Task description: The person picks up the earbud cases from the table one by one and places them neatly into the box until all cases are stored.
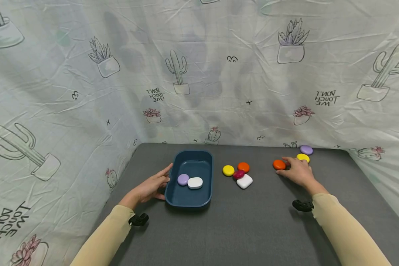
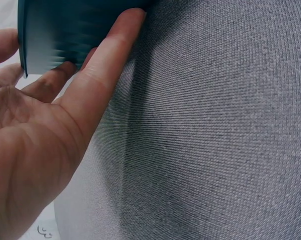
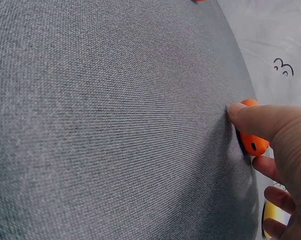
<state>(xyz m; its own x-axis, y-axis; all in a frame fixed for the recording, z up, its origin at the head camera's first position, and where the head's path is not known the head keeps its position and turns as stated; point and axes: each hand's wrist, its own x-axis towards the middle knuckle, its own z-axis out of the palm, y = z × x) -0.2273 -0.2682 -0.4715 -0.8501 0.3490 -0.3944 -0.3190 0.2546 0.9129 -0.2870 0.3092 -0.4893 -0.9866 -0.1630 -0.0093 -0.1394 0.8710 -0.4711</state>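
Note:
My right hand pinches an orange rounded disc on the grey table, thumb on one side and index finger on the other. In the right wrist view that orange disc has a small dark slot in its edge. Just beyond the knuckles lie a yellow disc and a lilac disc. My left hand rests its extended fingers and thumb against the left wall of a dark blue tray. Inside the tray sit a lilac disc and a white oval piece, side by side.
Right of the tray lies a cluster: a yellow disc, an orange disc, a dark red oval piece and a white squarish piece. A cactus-print cloth hangs behind the grey table and along its sides.

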